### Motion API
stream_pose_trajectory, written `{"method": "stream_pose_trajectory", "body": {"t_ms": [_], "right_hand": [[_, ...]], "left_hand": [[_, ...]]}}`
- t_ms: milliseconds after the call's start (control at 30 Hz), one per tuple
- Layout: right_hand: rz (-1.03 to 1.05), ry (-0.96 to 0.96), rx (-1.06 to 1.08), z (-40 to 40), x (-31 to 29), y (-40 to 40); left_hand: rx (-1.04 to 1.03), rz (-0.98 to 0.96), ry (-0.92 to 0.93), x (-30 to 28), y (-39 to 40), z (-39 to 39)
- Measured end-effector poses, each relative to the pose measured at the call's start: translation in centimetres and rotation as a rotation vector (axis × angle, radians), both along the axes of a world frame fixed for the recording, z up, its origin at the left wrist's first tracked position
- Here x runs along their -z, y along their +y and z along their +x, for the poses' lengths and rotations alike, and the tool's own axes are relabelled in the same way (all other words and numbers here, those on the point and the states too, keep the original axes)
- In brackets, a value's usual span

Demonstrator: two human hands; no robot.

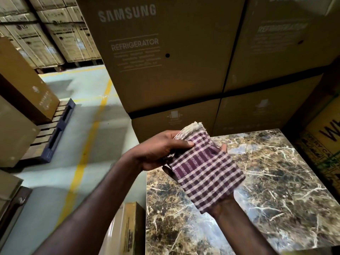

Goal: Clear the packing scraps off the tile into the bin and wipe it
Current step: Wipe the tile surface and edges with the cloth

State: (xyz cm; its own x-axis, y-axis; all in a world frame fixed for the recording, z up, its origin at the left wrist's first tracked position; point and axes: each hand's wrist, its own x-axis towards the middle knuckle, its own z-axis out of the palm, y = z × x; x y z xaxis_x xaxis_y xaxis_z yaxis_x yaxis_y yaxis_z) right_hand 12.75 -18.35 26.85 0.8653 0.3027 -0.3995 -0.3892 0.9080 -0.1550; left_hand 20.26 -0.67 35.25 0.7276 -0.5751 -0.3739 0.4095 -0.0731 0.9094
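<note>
A folded purple-and-white checked cloth [206, 168] is held above the near left part of the marble-patterned tile [272, 181]. My left hand [158, 150] grips the cloth's upper left end, thumb on top. My right hand [223, 147] lies flat under the cloth, palm up; only its fingertips and wrist show past the fabric. The glossy tile surface shows brown, blue and white veining, and I see no scraps on the visible part.
Tall Samsung refrigerator cartons [165, 57] rise right behind the tile. A yellow printed carton [323, 144] stands at the right edge. A box [128, 229] leans by the tile's left side. Floor with a yellow line [88, 144] and a pallet [55, 126] lies to the left.
</note>
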Motion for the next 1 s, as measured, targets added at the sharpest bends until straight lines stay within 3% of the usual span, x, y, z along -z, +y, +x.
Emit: {"method": "stream_pose_trajectory", "body": {"t_ms": [133,300,367,433,533,800,1000], "right_hand": [[0.085,-0.113,-0.101,-0.4,-1.4,-0.6],[-0.006,-0.084,-0.11,-1.3,1.3,-2.2],[-0.072,-0.056,-0.105,-1.4,2.0,-3.2],[-0.105,-0.044,-0.061,-1.4,2.4,-4.0],[-0.129,-0.023,-0.004,-2.5,2.1,-5.5],[-0.167,0.008,0.13,-7.4,2.0,-9.9],[-0.203,0.051,0.197,-12.6,6.4,-14.5]], "left_hand": [[-0.052,0.357,-0.255,0.2,-0.5,0.5],[-0.191,1.03,-0.79,2.6,-4.4,-1.0],[-0.263,1.192,-1.003,3.5,-6.6,-2.9],[-0.226,1.166,-1.096,4.3,-8.6,-4.8],[-0.093,1.066,-1.058,6.0,-11.6,-7.3],[0.018,0.808,-1.047,9.0,-16.5,-11.6],[0.268,0.726,-1.074,13.0,-21.3,-15.1]]}}
